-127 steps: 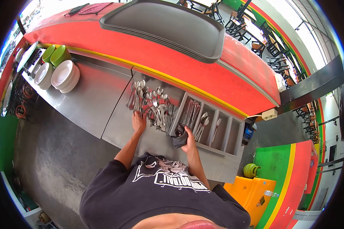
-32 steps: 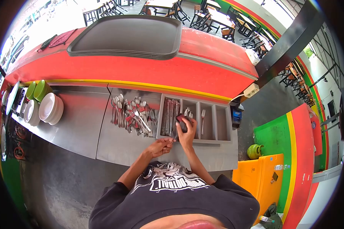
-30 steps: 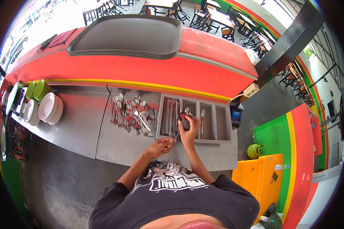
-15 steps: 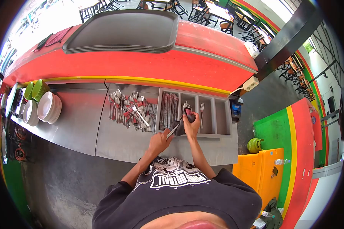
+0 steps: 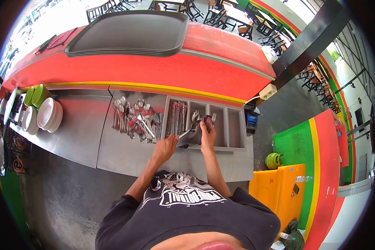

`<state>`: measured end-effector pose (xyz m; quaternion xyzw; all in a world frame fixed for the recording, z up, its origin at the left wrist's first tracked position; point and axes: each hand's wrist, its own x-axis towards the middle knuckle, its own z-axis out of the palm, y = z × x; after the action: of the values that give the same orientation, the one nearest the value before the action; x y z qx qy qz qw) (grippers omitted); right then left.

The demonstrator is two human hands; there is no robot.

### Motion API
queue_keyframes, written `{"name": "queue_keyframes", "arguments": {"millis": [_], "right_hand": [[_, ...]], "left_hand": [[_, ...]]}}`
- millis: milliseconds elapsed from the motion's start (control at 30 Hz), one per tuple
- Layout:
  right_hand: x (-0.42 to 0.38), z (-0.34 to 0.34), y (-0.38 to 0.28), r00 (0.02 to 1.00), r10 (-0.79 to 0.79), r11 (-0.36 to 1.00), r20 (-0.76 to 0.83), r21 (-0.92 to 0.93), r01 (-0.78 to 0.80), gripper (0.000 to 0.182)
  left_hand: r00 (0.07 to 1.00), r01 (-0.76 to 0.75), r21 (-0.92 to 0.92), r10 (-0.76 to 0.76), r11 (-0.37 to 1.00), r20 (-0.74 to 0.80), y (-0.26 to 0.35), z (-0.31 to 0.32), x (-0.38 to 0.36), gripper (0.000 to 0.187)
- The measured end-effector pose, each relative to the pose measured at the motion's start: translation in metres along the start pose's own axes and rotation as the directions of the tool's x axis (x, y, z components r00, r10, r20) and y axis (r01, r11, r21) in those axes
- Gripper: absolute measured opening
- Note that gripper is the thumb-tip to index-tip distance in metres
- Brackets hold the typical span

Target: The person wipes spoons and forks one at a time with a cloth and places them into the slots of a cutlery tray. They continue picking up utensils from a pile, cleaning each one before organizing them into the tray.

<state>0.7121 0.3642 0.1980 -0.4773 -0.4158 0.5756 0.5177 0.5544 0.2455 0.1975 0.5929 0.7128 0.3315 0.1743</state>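
My left hand (image 5: 166, 146) is closed around one end of a metal piece of cutlery (image 5: 183, 134); its other end runs into a dark cloth (image 5: 192, 136), so its kind is hidden. In my right hand (image 5: 208, 136) the cloth is gripped, bunched over the front of a grey cutlery tray (image 5: 234, 148). Several wrapped slim items (image 5: 177, 118) fill the tray's leftmost compartment. Spoons (image 5: 194, 115) show in the compartment beside it, partly behind the cloth. A fork (image 5: 213, 117) lies further right, half covered by my right hand. Left of the tray spreads a pile of mixed spoons and forks (image 5: 133, 118).
White bowls (image 5: 50, 116) and green bowls (image 5: 40, 96) are stacked at the counter's left end. Black serving trays (image 5: 127, 33) rest on the red ledge (image 5: 221, 46). A blue-and-black box (image 5: 251, 121) stands right of the cutlery tray, below a power socket (image 5: 268, 91).
My left hand has drawn left and slightly up, with the cutlery end still in it. The cloth now spreads wider between my hands. The whole view has shifted slightly.
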Motion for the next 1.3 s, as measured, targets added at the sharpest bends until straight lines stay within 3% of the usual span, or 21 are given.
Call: {"name": "queue_keyframes", "arguments": {"millis": [233,367,433,533,567,700,800,833,933,967,1067,1100,1200,1267,1300], "right_hand": [[0.003,-0.021,-0.003,0.998,-0.029,0.995,0.055,-0.096,0.034,0.034],[0.023,-0.037,0.012,0.999,0.039,0.998,0.024,0.054,-0.041,0.036],[0.031,-0.051,0.013,0.991,0.111,0.988,0.074,0.1,-0.118,0.039],[0.015,-0.058,-0.009,0.969,0.08,0.997,0.232,0.003,-0.083,0.038],[0.01,-0.058,-0.007,0.961,-0.106,0.985,0.254,-0.107,0.137,0.034],[-0.008,-0.068,-0.012,0.863,-0.032,0.92,0.505,-0.322,0.222,0.042],[-0.007,-0.065,-0.009,0.848,-0.312,0.878,0.428,-0.212,0.43,0.057],[-0.005,-0.068,-0.012,0.86,-0.295,0.891,0.416,-0.206,0.405,0.066],[0.005,-0.074,-0.014,0.936,-0.206,0.967,0.286,-0.087,0.239,0.07],[0.014,-0.079,-0.007,0.943,-0.206,0.97,0.259,-0.075,0.233,0.059],[0.04,-0.096,-0.003,0.948,0.044,0.995,0.315,-0.098,-0.014,0.046],[0.041,-0.094,-0.008,0.958,0.003,0.995,0.288,-0.093,0.025,0.036],[0.047,-0.094,-0.011,0.946,0.063,0.997,0.318,0.026,-0.076,0.031],[0.054,-0.096,-0.014,0.942,0.049,0.998,0.331,0.019,-0.058,0.025],[0.057,-0.098,-0.013,0.942,0.036,0.999,0.334,-0.009,-0.035,0.025]], "left_hand": [[1.0,0.018,-0.064,-0.019,0.998,-0.007,0.016,0.023,-0.009,0.04],[0.994,0.11,-0.29,-0.113,0.951,0.005,0.013,0.044,-0.002,0.049],[0.974,0.225,-0.489,-0.191,0.843,0.119,0.019,0.051,-0.003,0.053],[0.924,0.381,-0.725,-0.219,0.574,0.312,0.03,0.057,0.006,0.057],[0.914,0.406,-0.763,-0.217,0.503,0.344,0.036,0.058,0.01,0.056],[0.841,0.52,-0.791,-0.356,0.323,0.408,0.061,0.069,0.029,0.055],[0.823,0.556,-0.765,-0.348,0.326,0.45,0.077,0.071,0.034,0.054],[0.828,0.55,-0.768,-0.334,0.329,0.45,0.08,0.075,0.034,0.055],[0.843,0.537,-0.784,-0.166,0.31,0.512,0.089,0.085,0.028,0.055],[0.846,0.527,-0.78,-0.123,0.338,0.518,0.09,0.089,0.024,0.056],[0.819,0.56,-0.763,-0.079,0.322,0.568,0.094,0.095,0.014,0.056],[0.826,0.552,-0.769,-0.083,0.321,0.558,0.098,0.095,0.012,0.057],[0.819,0.573,-0.733,-0.219,0.367,0.53,0.099,0.107,0.01,0.055],[0.949,0.308,-0.673,-0.265,0.672,0.169,0.095,0.125,0.01,0.051],[0.972,0.183,-0.574,-0.236,0.798,-0.018,0.099,0.128,0.01,0.049]]}}
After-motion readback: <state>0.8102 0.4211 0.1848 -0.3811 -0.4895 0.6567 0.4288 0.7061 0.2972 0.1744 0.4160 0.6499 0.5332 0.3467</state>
